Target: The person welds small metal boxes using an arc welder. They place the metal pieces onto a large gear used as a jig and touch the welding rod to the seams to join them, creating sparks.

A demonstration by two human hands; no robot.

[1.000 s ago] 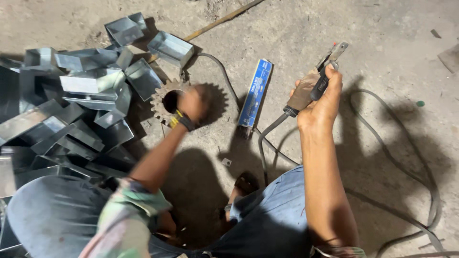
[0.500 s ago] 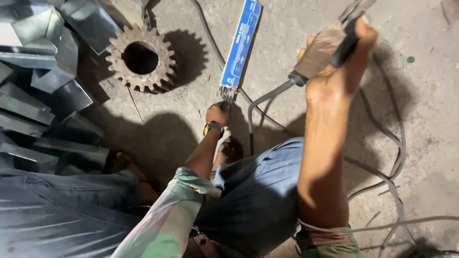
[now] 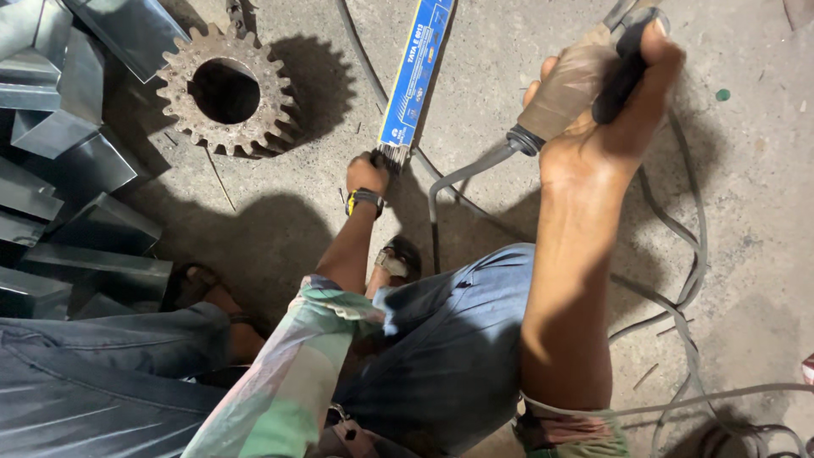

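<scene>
1. Down on the concrete floor (image 3: 763, 212) we crouch, and our left hand (image 3: 366, 174) reaches to the near open end of a long blue box of welding rods (image 3: 415, 72), where the grey rod tips (image 3: 391, 155) stick out.
2. Our left hand's fingers are curled at those tips, touching them; whether they actually pinch a rod we cannot tell. A yellow and black wristband (image 3: 365, 199) sits on that wrist.
3. Our right hand (image 3: 610, 119) is clenched around a welding electrode holder (image 3: 585, 80), held up to the right of the box and apart from it, thumb pressed on its dark lever.
4. A grey cable (image 3: 462, 178) leaves the holder's rear end and loops down past the box's near end, between our two hands.
5. The box lies slanted on the floor, running away from us toward the top edge.
6. To the left of the box, well apart from our left hand, a rusty gear wheel (image 3: 225, 89) lies flat.
7. Farther left, folded sheet-metal pieces (image 3: 68, 161) lie heaped.
</scene>
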